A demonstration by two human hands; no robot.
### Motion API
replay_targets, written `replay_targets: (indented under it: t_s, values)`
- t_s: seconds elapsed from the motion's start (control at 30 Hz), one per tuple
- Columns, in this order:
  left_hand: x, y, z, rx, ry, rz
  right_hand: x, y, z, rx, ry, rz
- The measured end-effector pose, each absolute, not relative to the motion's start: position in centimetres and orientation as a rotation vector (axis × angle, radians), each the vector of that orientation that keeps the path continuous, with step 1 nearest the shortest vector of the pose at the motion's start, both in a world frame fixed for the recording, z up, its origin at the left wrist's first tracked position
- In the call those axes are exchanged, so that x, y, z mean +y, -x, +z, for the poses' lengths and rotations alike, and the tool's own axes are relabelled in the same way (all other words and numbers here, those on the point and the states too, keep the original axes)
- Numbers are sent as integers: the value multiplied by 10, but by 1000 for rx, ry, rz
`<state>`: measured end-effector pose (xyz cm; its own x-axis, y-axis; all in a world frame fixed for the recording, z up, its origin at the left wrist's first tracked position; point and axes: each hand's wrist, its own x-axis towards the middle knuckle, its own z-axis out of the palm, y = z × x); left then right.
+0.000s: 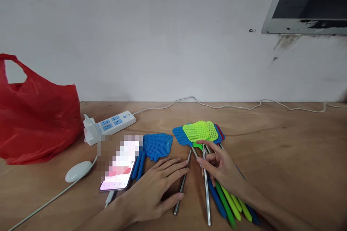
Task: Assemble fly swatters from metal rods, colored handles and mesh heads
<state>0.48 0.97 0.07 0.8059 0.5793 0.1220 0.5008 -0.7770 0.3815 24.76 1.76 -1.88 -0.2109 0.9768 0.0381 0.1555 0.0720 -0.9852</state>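
Observation:
My left hand lies flat on the wooden table, fingers stretched out, its thumb touching a loose metal rod. My right hand pinches the metal shaft of a fly swatter between thumb and fingers. That shaft belongs to a pile of fly swatters with yellow-green and blue mesh heads and coloured handles lying under my right wrist. A separate blue swatter head lies just beyond my left hand.
A lit phone lies left of my left hand. Further left are a white power strip with its cable, a white oval device and a red plastic bag. A white wall rises behind the table.

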Motion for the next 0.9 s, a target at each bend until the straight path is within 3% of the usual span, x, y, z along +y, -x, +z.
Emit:
replay_targets:
  t_s: [0.13, 0.4, 0.9]
  values:
    - [9, -5, 5, 841, -2679, 345, 22, -250, -22, -1602, 1208, 1137]
    - [8, -3, 2, 902, -2682, 412, 20, -253, -17, -1893, 1281, 488]
    - [9, -5, 1, 890, -2696, 387, 17, -257, -13, -2265, 1070, 249]
